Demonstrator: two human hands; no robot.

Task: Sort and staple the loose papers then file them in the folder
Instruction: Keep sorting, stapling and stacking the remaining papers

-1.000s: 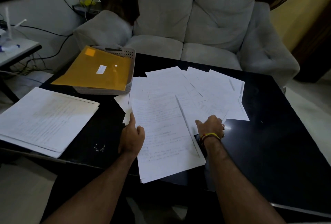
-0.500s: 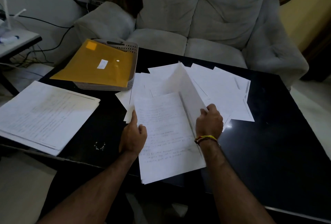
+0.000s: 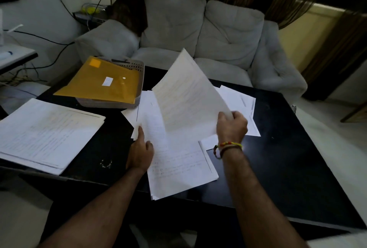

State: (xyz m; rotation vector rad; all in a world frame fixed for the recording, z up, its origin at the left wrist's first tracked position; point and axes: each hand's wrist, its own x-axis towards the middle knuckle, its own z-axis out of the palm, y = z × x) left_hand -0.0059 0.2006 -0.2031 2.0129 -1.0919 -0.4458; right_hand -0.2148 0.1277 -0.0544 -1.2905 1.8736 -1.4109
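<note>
Loose white papers [image 3: 238, 99] lie spread over the middle of the black table [image 3: 288, 158]. My right hand [image 3: 231, 124] grips the lower corner of one sheet [image 3: 188, 93] and holds it lifted and tilted above the spread. Under it lies a nearer pile of written pages [image 3: 178, 164], and my left hand [image 3: 140, 149] rests on that pile's left edge with the thumb along the paper. A yellow folder [image 3: 99, 83] lies across a grey basket [image 3: 111, 105] at the back left. A second stack of papers [image 3: 45, 134] sits at the table's left edge.
A grey sofa [image 3: 208, 35] stands right behind the table. A small side table [image 3: 15, 57] with cables is at the far left. Bare black tabletop lies to the right of the papers.
My right hand went from touching the spread papers to gripping one sheet, then raised it well above the table. My left hand stayed on the near pile.
</note>
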